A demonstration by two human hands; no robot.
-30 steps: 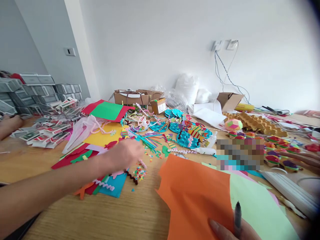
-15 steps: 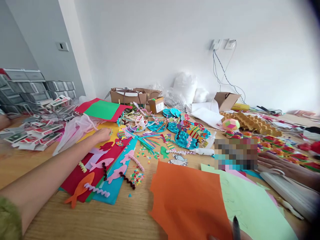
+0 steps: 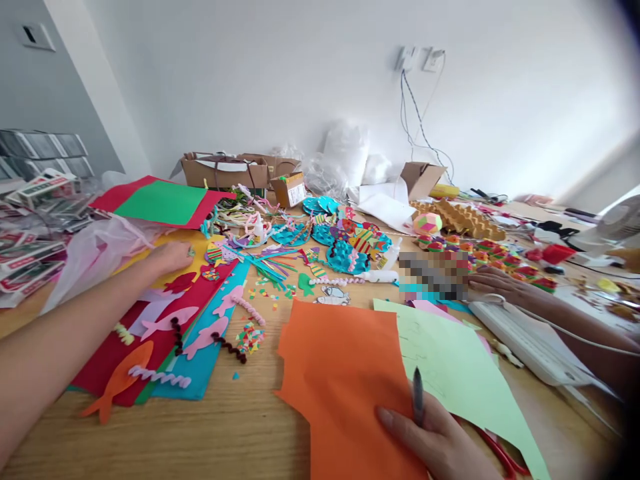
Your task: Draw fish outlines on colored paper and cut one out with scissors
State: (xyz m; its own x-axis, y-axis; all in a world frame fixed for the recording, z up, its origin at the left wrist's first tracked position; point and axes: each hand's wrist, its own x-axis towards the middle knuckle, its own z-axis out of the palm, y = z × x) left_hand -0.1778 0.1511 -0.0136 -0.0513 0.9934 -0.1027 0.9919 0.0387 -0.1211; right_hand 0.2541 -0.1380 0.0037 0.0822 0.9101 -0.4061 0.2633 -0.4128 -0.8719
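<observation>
My left hand point(image 3: 173, 259) reaches over to the yellow sheet point(image 3: 203, 247), fingers bent together; whatever it may pinch is hidden. At the bottom, my right hand point(image 3: 440, 443) grips the orange sheet point(image 3: 345, 373), thumb on top, with a dark pointed pen point(image 3: 418, 397) upright between its fingers. Beside it lies a pale green sheet point(image 3: 460, 360) with faint pencil lines, partly over red handles point(image 3: 500, 453). Pink paper fish point(image 3: 206, 337) and an orange fish point(image 3: 123, 377) with curled pipe cleaners rest on red and blue sheets point(image 3: 193, 380).
Another person's hand point(image 3: 495, 283) rests at the right by a white power strip point(image 3: 530, 340). Blue decorated crafts point(image 3: 347, 257), glue bottles point(image 3: 380, 275) and paper scraps point(image 3: 250, 339) cover the middle. Cardboard boxes point(image 3: 225, 172) stand behind; packaging point(image 3: 30, 247) is piled left.
The view has shifted, moving the scene left and up in the picture. More of my right hand shows, its thumb now visible on the orange sheet. My left hand stays at the yellow sheet.
</observation>
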